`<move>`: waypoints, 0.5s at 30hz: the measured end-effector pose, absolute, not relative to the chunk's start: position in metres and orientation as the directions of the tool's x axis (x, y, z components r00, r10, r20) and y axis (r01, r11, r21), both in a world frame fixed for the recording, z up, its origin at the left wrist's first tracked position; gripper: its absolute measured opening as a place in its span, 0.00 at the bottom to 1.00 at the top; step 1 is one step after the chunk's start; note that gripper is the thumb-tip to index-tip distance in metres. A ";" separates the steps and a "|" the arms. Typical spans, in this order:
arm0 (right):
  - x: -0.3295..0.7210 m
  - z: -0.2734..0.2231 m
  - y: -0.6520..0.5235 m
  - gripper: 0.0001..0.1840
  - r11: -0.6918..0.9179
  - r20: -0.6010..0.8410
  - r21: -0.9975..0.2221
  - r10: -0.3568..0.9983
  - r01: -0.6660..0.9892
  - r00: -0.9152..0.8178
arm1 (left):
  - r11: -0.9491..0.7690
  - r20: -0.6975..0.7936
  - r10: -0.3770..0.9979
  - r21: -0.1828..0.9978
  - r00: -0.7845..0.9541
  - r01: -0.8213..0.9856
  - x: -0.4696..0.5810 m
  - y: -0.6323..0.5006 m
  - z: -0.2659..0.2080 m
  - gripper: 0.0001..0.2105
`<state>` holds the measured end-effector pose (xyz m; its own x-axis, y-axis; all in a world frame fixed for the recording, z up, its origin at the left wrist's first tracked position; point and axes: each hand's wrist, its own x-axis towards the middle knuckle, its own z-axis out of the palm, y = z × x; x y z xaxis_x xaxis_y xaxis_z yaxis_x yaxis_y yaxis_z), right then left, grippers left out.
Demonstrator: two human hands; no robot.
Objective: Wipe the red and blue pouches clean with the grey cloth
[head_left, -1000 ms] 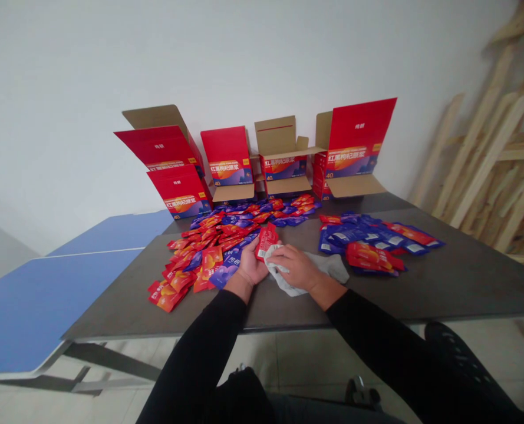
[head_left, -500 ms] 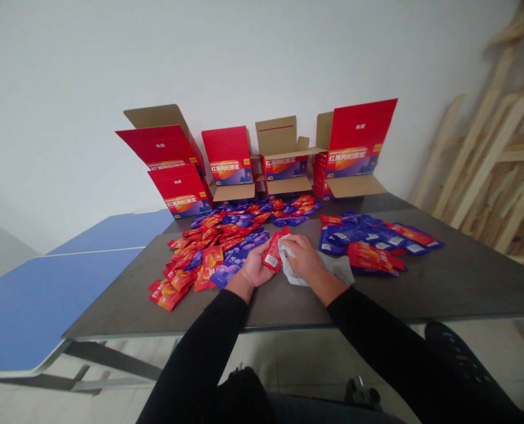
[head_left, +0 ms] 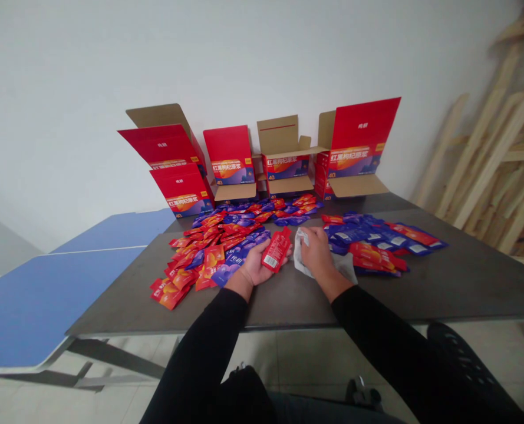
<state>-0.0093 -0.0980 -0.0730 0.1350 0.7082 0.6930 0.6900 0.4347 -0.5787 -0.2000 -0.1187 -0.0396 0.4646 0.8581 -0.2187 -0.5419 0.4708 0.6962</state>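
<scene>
In the head view my left hand (head_left: 257, 265) holds a red pouch (head_left: 277, 249), its printed back with a white barcode label facing up. My right hand (head_left: 316, 252) is closed on a pale grey cloth (head_left: 303, 266), a short way right of the pouch. Part of the cloth trails under my right wrist. Left of my hands spreads a heap of red and purple pouches (head_left: 208, 238). To the right lies a smaller pile of blue-purple and red pouches (head_left: 376, 238).
Several red cartons with raised flaps, among them an open carton (head_left: 354, 159), stand along the back of the dark table (head_left: 288, 306) near the wall. A blue table (head_left: 89, 271) adjoins on the left. Wooden frames (head_left: 487, 165) lean at the far right.
My right hand and the cloth have moved right, off the pouch, so its whole printed side now shows. My left hand keeps the pouch in about the same place.
</scene>
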 end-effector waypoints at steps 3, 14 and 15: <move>-0.014 -0.069 -0.105 0.21 0.603 0.761 -0.512 0.649 0.612 -0.003 | 0.427 -0.192 0.889 0.673 0.415 -0.604 -0.199 -0.115 -0.040 0.18; -0.037 -0.065 -0.131 0.24 0.916 0.705 -0.223 0.388 0.334 -0.594 | 0.510 -0.231 0.836 0.662 0.498 -0.548 -0.196 -0.115 -0.043 0.24; -0.037 -0.066 -0.130 0.25 0.912 0.708 -0.228 0.396 0.342 -0.584 | 0.512 -0.232 0.834 0.662 0.500 -0.547 -0.196 -0.116 -0.043 0.24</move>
